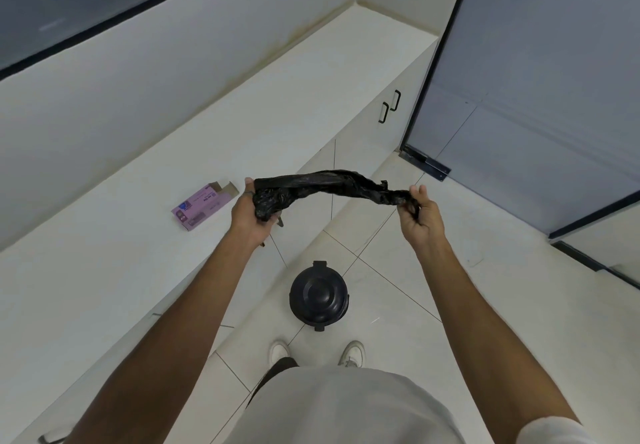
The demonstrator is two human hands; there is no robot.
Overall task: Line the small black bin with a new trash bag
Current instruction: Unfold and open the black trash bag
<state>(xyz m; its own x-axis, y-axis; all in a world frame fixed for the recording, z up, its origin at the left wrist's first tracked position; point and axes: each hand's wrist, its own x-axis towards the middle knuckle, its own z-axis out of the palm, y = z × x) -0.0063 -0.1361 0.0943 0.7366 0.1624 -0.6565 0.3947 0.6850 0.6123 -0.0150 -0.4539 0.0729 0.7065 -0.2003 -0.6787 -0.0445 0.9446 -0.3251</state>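
A crumpled black trash bag (332, 185) is stretched in the air between both hands, still bunched into a rope-like strip. My left hand (251, 213) grips its thicker left end. My right hand (420, 216) pinches the thin right end, fingers partly spread. Below them on the tiled floor stands the small round black bin (318, 296) with its domed lid closed, just ahead of my two white shoes.
A long white counter (138, 235) runs along the left, with an opened purple box (204, 205) lying on it near my left hand. Cabinet doors with black handles (389, 105) sit at the far end. A glass door (536, 97) with a dark frame stands at the right.
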